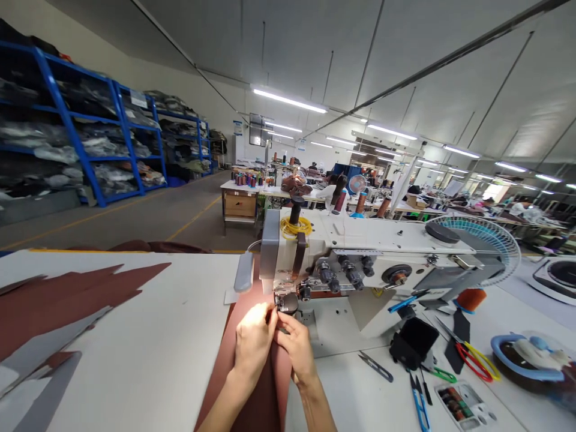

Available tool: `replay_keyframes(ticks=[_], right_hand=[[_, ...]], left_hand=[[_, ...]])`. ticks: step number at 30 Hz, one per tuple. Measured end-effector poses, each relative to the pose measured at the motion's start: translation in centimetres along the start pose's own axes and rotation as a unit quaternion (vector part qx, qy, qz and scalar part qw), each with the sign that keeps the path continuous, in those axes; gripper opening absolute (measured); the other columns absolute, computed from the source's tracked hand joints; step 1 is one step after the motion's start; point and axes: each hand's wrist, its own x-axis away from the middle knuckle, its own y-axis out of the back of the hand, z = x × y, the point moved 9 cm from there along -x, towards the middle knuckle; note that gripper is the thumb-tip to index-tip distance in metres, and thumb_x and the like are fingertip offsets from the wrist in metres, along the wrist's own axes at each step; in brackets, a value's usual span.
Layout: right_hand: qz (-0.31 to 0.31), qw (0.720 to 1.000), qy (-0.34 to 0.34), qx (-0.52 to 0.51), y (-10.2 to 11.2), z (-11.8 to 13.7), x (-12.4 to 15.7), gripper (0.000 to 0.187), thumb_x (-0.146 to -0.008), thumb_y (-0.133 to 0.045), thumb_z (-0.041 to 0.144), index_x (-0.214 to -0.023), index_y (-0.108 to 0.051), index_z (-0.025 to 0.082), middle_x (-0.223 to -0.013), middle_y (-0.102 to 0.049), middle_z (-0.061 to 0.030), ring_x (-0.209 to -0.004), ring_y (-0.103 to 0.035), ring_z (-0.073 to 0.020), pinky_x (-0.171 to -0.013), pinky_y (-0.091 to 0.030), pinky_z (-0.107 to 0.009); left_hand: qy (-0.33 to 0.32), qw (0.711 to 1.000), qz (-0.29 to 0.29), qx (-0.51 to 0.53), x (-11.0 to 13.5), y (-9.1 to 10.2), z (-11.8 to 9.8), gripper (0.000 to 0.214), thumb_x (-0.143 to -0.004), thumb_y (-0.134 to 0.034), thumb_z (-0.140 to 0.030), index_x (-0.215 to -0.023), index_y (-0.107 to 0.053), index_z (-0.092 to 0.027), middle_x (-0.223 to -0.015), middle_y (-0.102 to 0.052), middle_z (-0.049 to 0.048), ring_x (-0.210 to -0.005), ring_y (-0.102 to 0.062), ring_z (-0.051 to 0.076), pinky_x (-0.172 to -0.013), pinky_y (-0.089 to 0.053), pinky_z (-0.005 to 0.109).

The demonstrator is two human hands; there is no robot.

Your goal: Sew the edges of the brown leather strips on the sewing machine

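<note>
Both hands are right in at the left end of the sewing machine (387, 237), close under its head! The left hand (254, 330) has its fingers curled in, thumb and forefinger nearly together at the tips; the right hand (296, 345) comes in from the other side, fingers bent, its tips almost meeting the left's. Are they gripping a thread or an edge? Too small to tell, and so is whether either pinch is closed. Just beyond the fingertips sits a dark rounded part (288, 303). And the reddish-brown material (258, 402)? It runs beneath both hands, from the near edge up to the machine. Far over left, cut pieces (81, 294) lie on the white table (144, 348); on the right, dark snips (375, 366).
</note>
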Motion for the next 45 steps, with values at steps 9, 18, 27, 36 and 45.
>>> replay_keyframes(ticks=[9,18,27,36,45], right_hand=[[0.039,0.991,-0.030,-0.125,-0.4,-1.8,0.0,0.045,-0.072,-0.064,0.019,-0.117,-0.068,0.022,-0.119,-0.071,-0.0061,-0.111,-0.064,-0.0234,-0.106,-0.043,-0.040],[0.028,0.992,-0.065,-0.105,0.3,-2.9,-0.2,0.047,-0.064,-0.067,0.022,-0.111,-0.069,0.019,-0.113,-0.073,-0.0087,-0.106,-0.066,-0.0241,-0.106,-0.042,-0.041],[0.026,0.988,-0.075,-0.133,1.4,-2.7,-0.5,0.042,-0.065,-0.067,0.024,-0.107,-0.070,0.020,-0.105,-0.075,-0.0059,-0.100,-0.069,-0.0230,-0.101,-0.046,-0.040],[0.031,0.979,-0.105,-0.171,0.9,-2.4,-0.8,0.042,-0.066,-0.072,0.023,-0.107,-0.072,0.017,-0.103,-0.076,-0.0078,-0.097,-0.070,-0.0249,-0.097,-0.049,-0.041],[0.036,0.974,-0.111,-0.192,0.7,-2.3,-0.5,0.037,-0.068,-0.072,0.020,-0.105,-0.074,0.019,-0.100,-0.077,-0.0049,-0.088,-0.071,-0.0189,-0.090,-0.050,-0.031]], left_hand=[[-0.092,0.995,0.017,0.017,1.1,0.3,-1.0,0.023,-0.097,-0.041,-0.024,-0.101,-0.063,-0.018,-0.087,-0.071,0.0063,-0.077,-0.068,0.017,-0.072,-0.054,0.028],[-0.137,0.987,0.072,0.032,1.9,0.9,-0.7,0.024,-0.094,-0.049,-0.024,-0.113,-0.063,-0.022,-0.111,-0.072,0.0043,-0.104,-0.067,0.020,-0.093,-0.054,0.032],[-0.124,0.988,0.078,0.047,1.0,-0.7,-1.1,0.023,-0.095,-0.046,-0.028,-0.107,-0.063,-0.021,-0.103,-0.073,0.0063,-0.093,-0.070,0.021,-0.081,-0.057,0.032],[-0.102,0.987,0.107,0.056,0.3,-0.8,-0.5,0.021,-0.096,-0.044,-0.028,-0.104,-0.062,-0.021,-0.100,-0.072,0.0054,-0.090,-0.069,0.019,-0.077,-0.054,0.029],[-0.110,0.986,0.117,0.049,0.2,-1.0,-0.7,0.021,-0.097,-0.043,-0.029,-0.101,-0.061,-0.021,-0.094,-0.069,0.0042,-0.084,-0.066,0.017,-0.073,-0.052,0.027]])
